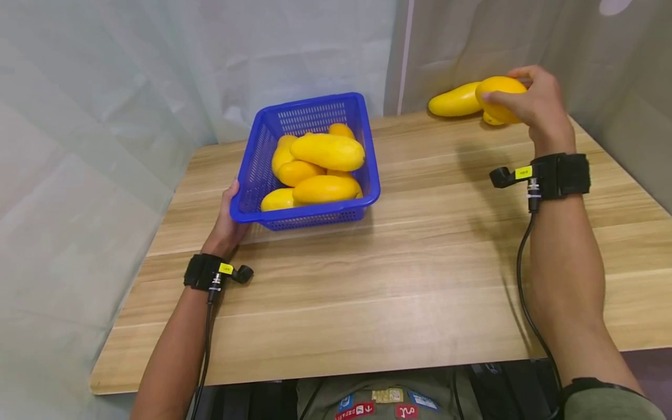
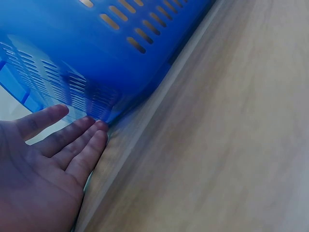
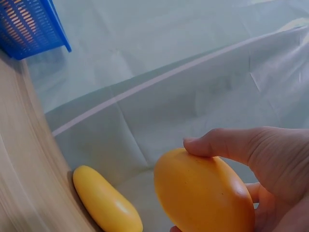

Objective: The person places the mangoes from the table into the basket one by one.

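While the right hand [image 1: 535, 102] grasps a yellow mango [image 1: 499, 96] above the bench's [image 1: 420, 280] far right corner, another mango [image 1: 454, 101] just beside, left hand [image 1: 227, 224] released, fingers straight against blue basket [image 1: 252, 175] near left corner.

The right hand [image 1: 541, 102] covers part of its mango [image 1: 500, 96] and most of a third fruit [image 1: 490, 120] beneath. The basket [image 1: 252, 192] rim hides the left hand's fingertips; lower mangoes are buried.

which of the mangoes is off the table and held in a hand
The mango at the far right, gripped by the right hand. The others lie in the blue basket or on the table.
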